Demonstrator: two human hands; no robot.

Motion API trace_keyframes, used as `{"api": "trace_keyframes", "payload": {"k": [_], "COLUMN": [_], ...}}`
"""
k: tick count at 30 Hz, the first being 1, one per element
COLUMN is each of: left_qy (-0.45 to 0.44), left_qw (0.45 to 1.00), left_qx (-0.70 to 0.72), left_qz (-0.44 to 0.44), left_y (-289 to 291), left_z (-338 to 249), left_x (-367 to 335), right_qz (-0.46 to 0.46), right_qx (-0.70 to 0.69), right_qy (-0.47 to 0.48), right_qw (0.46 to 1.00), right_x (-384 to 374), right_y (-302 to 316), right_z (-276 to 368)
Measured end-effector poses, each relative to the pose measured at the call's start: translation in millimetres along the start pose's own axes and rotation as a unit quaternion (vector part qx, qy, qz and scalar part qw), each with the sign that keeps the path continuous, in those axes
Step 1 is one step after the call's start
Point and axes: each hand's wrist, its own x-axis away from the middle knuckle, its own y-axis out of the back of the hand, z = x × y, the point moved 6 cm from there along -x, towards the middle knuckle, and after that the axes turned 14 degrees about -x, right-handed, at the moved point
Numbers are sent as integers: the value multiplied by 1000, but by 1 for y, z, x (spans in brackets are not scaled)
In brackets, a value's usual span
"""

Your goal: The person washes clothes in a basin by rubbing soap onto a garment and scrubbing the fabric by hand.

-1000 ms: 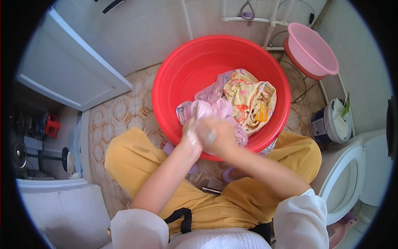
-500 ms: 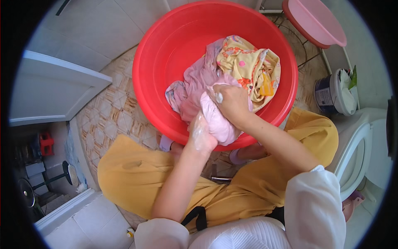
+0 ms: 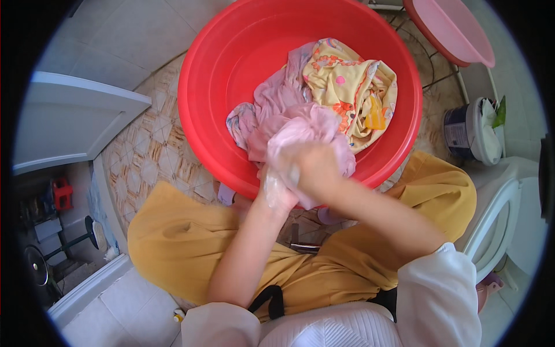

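Note:
A crumpled pink cloth (image 3: 306,124) hangs over the near rim of a large red basin (image 3: 222,63), with more of it lying inside. Beneath, my left hand (image 3: 276,191), streaked with white suds, is closed on the near end of the cloth. My right hand (image 3: 310,168) is on top, closed on the same cloth and blurred by motion; its fingers are partly hidden. Beyond the pink bundle, to the right in the basin, lies a pale yellow cloth (image 3: 326,81) printed with orange and pink flowers. An orange-yellow piece (image 3: 374,114) rests in its folds.
At the upper right a pink basin (image 3: 454,29) sits on a rack. Below it are a white bucket (image 3: 471,133) with a dark label and a toilet (image 3: 491,220). A white door (image 3: 75,124) stands at the left. My yellow trousers (image 3: 185,248) flank the basin's near side.
My right hand has moved down and slightly left along the pink cloth, toward my left hand, bunching it. The whole view has shifted a little.

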Motion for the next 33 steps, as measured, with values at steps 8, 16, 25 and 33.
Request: {"api": "trace_keyframes", "payload": {"k": [8, 16, 25, 33], "left_qy": [26, -20, -135, -159], "left_qw": [999, 999, 985, 944], "left_qx": [31, -41, -71, -286], "left_qz": [-30, -6, -85, -53], "left_y": [-15, -36, -44, -54], "left_z": [-3, -25, -71, -66], "left_x": [13, 27, 36, 39], "right_qz": [-38, -30, -117, -132], "right_qx": [-17, 20, -325, -493], "right_qy": [52, 30, -265, -346], "right_qw": [998, 999, 900, 787], "right_x": [7, 8, -7, -13], "right_y": [2, -1, 50, 68], "right_z": [6, 1, -89, -60]}}
